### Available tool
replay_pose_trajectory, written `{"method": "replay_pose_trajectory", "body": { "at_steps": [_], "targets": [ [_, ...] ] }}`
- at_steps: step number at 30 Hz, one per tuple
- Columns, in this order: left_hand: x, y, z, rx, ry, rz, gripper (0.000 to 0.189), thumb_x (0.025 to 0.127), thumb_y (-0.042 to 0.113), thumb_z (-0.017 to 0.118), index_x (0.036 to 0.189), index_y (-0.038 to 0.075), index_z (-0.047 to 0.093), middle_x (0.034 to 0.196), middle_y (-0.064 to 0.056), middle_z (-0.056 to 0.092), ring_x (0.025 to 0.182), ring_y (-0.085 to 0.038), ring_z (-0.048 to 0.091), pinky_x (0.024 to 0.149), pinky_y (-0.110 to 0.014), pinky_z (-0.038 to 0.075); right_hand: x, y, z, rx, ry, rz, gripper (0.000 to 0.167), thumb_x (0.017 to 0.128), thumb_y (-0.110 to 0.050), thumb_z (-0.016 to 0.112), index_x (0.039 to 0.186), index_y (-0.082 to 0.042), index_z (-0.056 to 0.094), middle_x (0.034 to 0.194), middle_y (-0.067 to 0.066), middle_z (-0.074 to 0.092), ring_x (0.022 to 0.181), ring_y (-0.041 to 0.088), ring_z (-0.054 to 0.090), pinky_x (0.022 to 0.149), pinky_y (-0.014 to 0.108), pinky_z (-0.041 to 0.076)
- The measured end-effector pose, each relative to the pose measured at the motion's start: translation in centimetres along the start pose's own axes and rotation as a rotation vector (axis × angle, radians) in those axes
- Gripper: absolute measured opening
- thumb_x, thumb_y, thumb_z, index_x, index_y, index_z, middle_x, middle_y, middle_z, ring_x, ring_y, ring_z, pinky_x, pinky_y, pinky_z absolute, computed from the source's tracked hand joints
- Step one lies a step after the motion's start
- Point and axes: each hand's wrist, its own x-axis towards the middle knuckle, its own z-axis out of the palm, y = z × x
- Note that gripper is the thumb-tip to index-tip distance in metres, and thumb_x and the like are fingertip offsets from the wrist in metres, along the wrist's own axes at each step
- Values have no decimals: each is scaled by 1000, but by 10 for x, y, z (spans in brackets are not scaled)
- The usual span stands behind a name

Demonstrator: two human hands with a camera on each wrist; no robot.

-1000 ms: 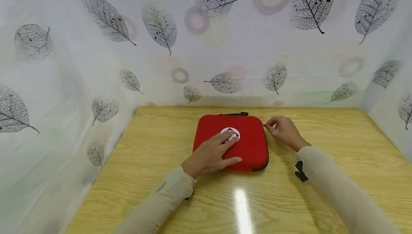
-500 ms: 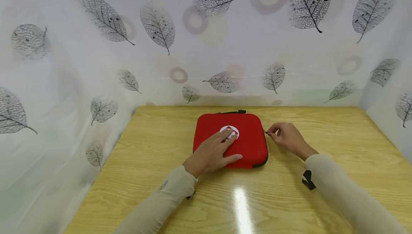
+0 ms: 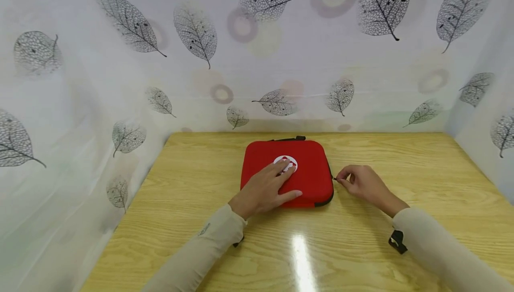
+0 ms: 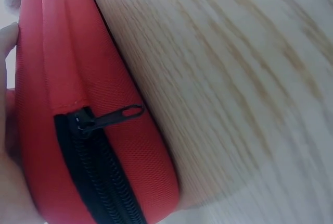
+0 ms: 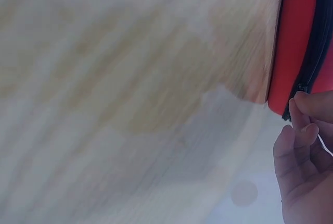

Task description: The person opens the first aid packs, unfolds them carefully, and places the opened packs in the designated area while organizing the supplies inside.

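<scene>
A red zip case (image 3: 309,153) lies flat on the table, with a white round emblem (image 3: 278,159) on its lid partly hidden by fingers. My left hand (image 3: 263,189) rests on the lid, fingers spread and straight. At the case's right side my right hand (image 3: 363,185) pinches a small zipper pull (image 3: 335,178) between thumb and forefinger. In the right wrist view those fingertips meet at the black zipper (image 5: 314,47). Another black zipper pull (image 4: 117,117) hangs loose on the side seen in the left wrist view, at the end of the zipper teeth.
The wooden table (image 3: 201,162) reaches back to a pale curtain (image 3: 192,100) printed with leaves, which also runs along both sides. A black carry strap (image 3: 291,139) shows at the case's far edge.
My right hand has drawn the zipper pull along the case's right side, from near the far corner toward me. My left hand stays on the lid.
</scene>
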Motion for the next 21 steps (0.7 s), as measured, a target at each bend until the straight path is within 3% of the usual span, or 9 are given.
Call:
{"method": "replay_pose_trajectory", "body": {
  "at_steps": [10, 21],
  "targets": [
    [2, -1, 1, 15, 7, -1, 76, 100, 64, 44, 158, 16, 37, 163, -5, 33, 149, -22, 30, 120, -35, 26, -23, -12, 0, 14, 6, -41, 7, 85, 1, 77, 85, -6, 76, 75, -7, 66, 59, 2, 46, 53, 24, 42],
    [3, 2, -1, 8, -2, -4, 75, 100, 63, 45, 158, 16, 38, 163, -5, 33, 149, -23, 31, 120, -36, 26, -43, -23, 5, 99, 16, -75, 16, 82, 6, 78, 84, -10, 75, 72, -11, 63, 56, -2, 42, 49, 22, 40]
  ]
}}
